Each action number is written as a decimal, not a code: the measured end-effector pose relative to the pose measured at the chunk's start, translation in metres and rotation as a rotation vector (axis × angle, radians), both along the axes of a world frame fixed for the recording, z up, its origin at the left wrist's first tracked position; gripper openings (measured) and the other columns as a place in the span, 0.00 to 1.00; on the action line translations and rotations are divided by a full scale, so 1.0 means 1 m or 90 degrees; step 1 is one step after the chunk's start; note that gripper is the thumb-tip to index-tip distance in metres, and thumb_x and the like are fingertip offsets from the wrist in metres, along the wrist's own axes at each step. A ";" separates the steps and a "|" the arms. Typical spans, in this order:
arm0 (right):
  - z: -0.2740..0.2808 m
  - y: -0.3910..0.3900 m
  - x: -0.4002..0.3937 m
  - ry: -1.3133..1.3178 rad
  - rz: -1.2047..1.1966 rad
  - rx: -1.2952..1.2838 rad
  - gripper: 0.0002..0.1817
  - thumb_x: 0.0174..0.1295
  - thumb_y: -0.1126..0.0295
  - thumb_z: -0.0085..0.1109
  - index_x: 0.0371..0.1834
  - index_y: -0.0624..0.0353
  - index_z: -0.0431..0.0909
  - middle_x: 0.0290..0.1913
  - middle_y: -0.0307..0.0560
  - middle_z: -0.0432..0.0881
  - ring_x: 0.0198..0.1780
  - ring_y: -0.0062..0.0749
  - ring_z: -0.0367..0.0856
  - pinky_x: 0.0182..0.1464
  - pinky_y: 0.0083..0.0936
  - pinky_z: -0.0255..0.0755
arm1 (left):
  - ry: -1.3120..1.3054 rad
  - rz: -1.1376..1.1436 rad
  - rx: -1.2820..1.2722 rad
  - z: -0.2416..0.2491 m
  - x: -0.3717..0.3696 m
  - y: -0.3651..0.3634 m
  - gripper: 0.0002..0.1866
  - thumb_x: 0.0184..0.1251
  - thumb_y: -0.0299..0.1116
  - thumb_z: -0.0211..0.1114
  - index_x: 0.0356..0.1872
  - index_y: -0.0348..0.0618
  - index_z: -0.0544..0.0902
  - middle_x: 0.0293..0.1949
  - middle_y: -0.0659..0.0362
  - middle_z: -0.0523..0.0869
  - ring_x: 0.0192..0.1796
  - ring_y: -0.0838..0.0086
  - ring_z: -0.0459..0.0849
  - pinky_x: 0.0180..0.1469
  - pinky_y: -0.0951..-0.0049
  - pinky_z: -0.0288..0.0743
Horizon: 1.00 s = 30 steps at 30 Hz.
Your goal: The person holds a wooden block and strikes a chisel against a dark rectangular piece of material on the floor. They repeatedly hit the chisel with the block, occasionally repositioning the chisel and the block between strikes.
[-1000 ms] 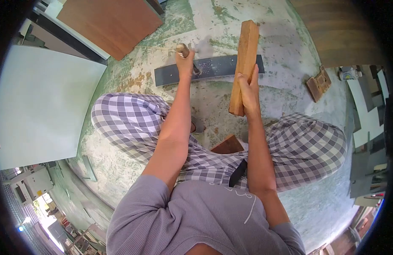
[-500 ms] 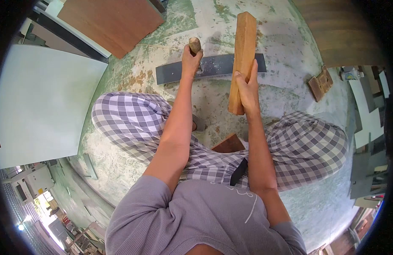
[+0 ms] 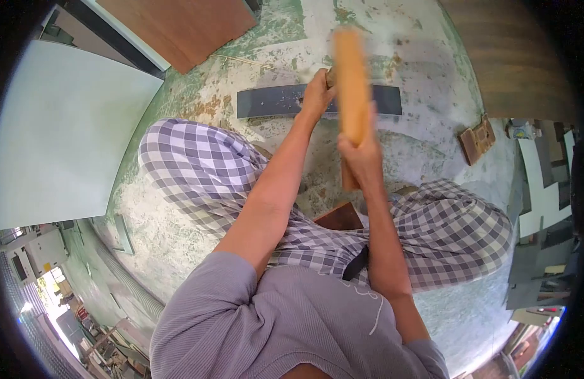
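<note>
My left hand [image 3: 318,96] is closed round a short round handle [image 3: 331,78], which stands over the dark grey strip [image 3: 266,102] lying on the floor. Part of the handle is hidden behind the wooden block, and its lower end is out of sight. My right hand [image 3: 362,158] grips the lower part of a long wooden block [image 3: 352,82], blurred by motion. The block's upper part is beside my left hand and overlaps the strip in view.
A brown board [image 3: 184,28] and a large pale panel [image 3: 71,132] are at the left. A small piece of wood [image 3: 477,140] lies at the right. Between my legs is a reddish-brown block [image 3: 340,217]. A ribbed hose [image 3: 124,275] runs at lower left.
My left hand and the handle have moved right along the strip. The wooden block has shifted slightly left and down and is now blurred, close against the handle in view.
</note>
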State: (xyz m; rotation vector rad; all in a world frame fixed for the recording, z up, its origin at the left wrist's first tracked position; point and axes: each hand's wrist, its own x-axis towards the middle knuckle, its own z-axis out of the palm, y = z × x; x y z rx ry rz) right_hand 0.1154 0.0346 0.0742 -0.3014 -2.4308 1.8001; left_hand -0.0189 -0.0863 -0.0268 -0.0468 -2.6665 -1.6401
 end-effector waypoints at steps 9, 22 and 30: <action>0.015 0.001 0.000 0.029 -0.155 -0.036 0.51 0.53 0.71 0.61 0.76 0.54 0.37 0.59 0.68 0.72 0.57 0.50 0.76 0.60 0.36 0.67 | 0.095 -0.018 -0.082 -0.014 0.005 0.012 0.18 0.54 0.30 0.69 0.43 0.38 0.73 0.40 0.43 0.80 0.46 0.45 0.78 0.44 0.55 0.72; -0.055 0.022 0.008 -0.261 -0.035 -0.086 0.46 0.59 0.60 0.58 0.76 0.54 0.39 0.65 0.61 0.64 0.61 0.48 0.70 0.56 0.35 0.69 | 0.211 -0.241 -0.287 -0.086 0.012 0.037 0.12 0.54 0.22 0.59 0.41 0.41 0.73 0.35 0.48 0.77 0.40 0.48 0.75 0.46 0.55 0.70; -0.090 0.043 0.002 -0.226 -0.093 -0.354 0.39 0.63 0.58 0.55 0.72 0.60 0.47 0.63 0.55 0.63 0.59 0.43 0.69 0.56 0.36 0.68 | 0.255 -0.225 -0.356 -0.091 0.036 0.039 0.13 0.53 0.21 0.58 0.41 0.44 0.73 0.38 0.49 0.75 0.46 0.52 0.76 0.55 0.51 0.68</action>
